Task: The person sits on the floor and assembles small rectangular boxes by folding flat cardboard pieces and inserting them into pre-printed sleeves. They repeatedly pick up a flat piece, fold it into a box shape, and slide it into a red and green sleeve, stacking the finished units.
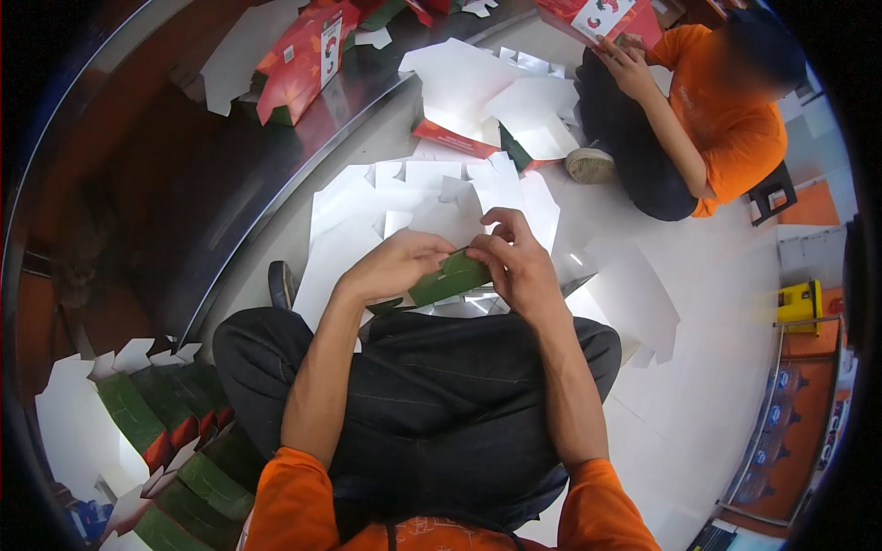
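In front of my crossed legs lies a partly folded cardboard box [450,278], green on the panel facing me and white inside. My left hand [393,266] grips the left part of that green panel, thumb and fingers closed on it. At the panel's right end, my right hand [522,271] pinches the edge between thumb and bent fingers. Beyond my hands, white cardboard [354,207] with cut tabs spreads over the floor; where the held box ends and other sheets begin is hard to tell. My fingertips partly hide the folds.
Folded green and red boxes [138,404] stand in rows at my lower left. Opened white boxes [478,87] lie ahead. A dark shiny bench [230,174] runs along the left, bearing red boxes [308,60]. On the right, a person in orange [735,119] sits holding a red box [602,20].
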Demonstrator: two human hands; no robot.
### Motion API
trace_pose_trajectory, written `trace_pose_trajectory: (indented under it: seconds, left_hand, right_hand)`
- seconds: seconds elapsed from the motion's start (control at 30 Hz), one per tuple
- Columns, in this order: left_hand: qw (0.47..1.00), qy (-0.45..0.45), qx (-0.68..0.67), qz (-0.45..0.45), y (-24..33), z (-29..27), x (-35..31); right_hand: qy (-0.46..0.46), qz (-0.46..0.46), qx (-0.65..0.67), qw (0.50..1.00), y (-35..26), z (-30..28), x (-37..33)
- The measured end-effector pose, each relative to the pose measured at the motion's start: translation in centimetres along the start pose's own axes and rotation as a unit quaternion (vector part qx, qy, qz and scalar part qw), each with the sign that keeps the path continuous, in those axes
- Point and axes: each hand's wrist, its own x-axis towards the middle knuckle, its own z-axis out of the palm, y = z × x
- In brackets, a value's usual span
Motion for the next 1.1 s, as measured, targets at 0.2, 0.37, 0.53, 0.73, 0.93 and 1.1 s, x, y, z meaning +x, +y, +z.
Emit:
trace_pose_trajectory:
  seconds: [0.2,0.37,0.53,0.73,0.93,1.1]
  left_hand:
    - [0.996,0.057,-0.063,0.035,2.3,0.3,-0.2]
    - [0.908,0.223,-0.303,0.184,4.8,0.8,0.2]
    - [0.854,0.192,-0.422,0.235,5.3,1.2,-0.5]
    - [0.867,0.174,-0.408,0.226,4.2,1.6,-0.2]
    - [0.937,0.164,-0.269,0.149,4.2,2.2,-0.4]
    - [0.929,0.17,-0.304,0.123,4.1,1.4,-0.4]
  right_hand:
    - [0.195,0.077,-0.003,0.978,-0.9,1.4,-0.1]
    - [0.087,-0.104,0.019,0.991,-3.9,1.9,-0.8]
    - [0.124,-0.057,0.066,0.988,-2.3,2.7,-0.5]
    - [0.028,-0.086,0.085,0.992,-2.2,1.0,-0.2]
    - [0.128,-0.003,0.079,0.989,-1.8,0.8,-0.4]
    - [0.047,-0.024,0.217,0.975,-1.8,0.0,-0.6]
